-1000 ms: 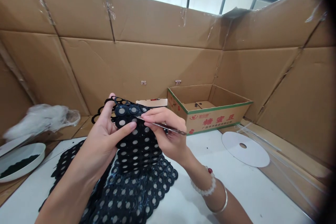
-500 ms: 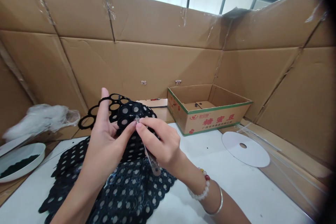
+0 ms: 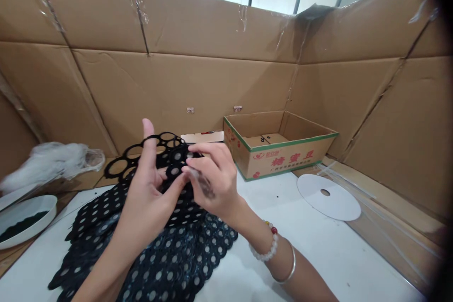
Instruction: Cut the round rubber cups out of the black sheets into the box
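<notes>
Above table (image 3: 318, 255), left hand (image 3: 152, 193), right hand (image 3: 212, 184); both on black sheet (image 3: 177, 255)

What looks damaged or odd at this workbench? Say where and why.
The cardboard wall is crushed and torn along its top edge at the back right, tape hanging loose. On the black ring sheet held by the left hand, the topmost rings are empty; the others hold pale discs. The right hand grips a blurred tool.

White bead bracelet (image 3: 264, 253), thin silver bangle (image 3: 289, 270)
</notes>
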